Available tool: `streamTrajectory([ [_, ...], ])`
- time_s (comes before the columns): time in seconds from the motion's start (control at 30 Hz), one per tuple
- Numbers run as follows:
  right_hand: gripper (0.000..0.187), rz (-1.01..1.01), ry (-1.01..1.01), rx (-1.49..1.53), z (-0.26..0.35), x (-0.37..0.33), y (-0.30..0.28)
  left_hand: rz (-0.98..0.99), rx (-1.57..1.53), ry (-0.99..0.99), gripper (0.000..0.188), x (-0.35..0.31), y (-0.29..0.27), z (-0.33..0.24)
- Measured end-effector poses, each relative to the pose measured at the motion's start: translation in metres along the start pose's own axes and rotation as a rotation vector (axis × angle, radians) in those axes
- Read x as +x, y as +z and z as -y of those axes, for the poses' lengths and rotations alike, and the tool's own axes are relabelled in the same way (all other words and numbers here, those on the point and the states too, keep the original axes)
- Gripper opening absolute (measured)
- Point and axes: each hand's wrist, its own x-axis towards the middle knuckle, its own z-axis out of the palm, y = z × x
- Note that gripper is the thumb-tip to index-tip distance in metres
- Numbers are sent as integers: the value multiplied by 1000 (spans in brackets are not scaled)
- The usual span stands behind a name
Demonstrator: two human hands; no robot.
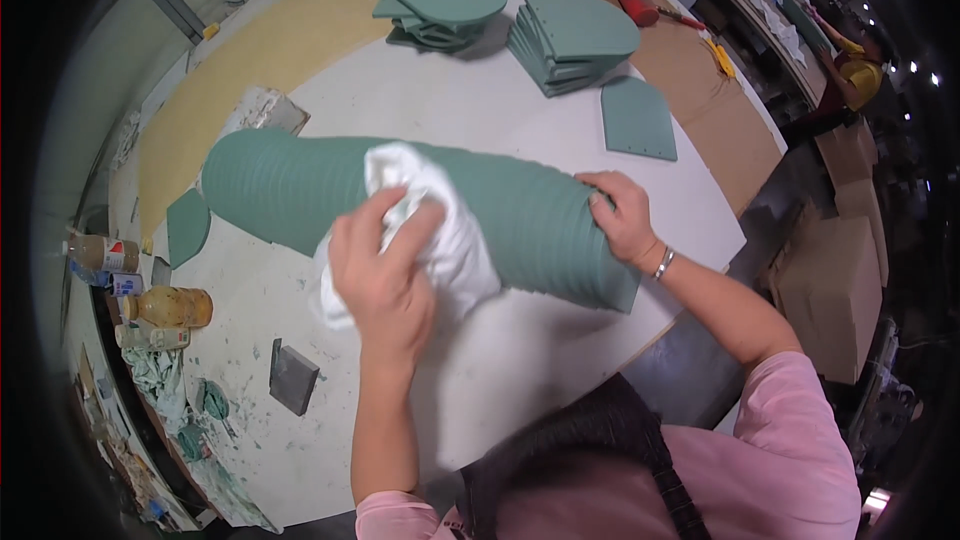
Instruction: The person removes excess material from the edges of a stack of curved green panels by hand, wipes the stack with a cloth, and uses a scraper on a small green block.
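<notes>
White cloth (pixel 440 240) was pressed by left hand (pixel 385 275) onto row of green panels (pixel 300 190) laid across white paint-flecked surface (pixel 520 360); row end was gripped by right hand (pixel 622 220). Panel stacks (pixel 570 40) and bottles (pixel 165 305) were seen at edges.

The long row of green panels (pixel 420 210) lies across the middle of the white tabletop (pixel 500 370) and blocks passage front to back. Nearer the person than the row, bare tabletop gives free room, save a grey block (pixel 293 376) toward the left. Beyond the row, two green panel stacks (pixel 445 2) (pixel 570 40) and a single panel (pixel 638 118) narrow the way; open tabletop lies between them and the row.
</notes>
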Motion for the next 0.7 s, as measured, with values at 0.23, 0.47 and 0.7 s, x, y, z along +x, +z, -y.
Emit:
streamTrajectory([
  [0.23,33,-63,-114,100,4,5,7,103,100,-175,30,-130,36,21],
  [0.47,33,-64,-132,115,-1,8,1,-5,439,-177,33,33,20,7],
  [0.7,37,-24,-128,153,-8,7,-2,-101,181,-339,28,-31,40,31],
])
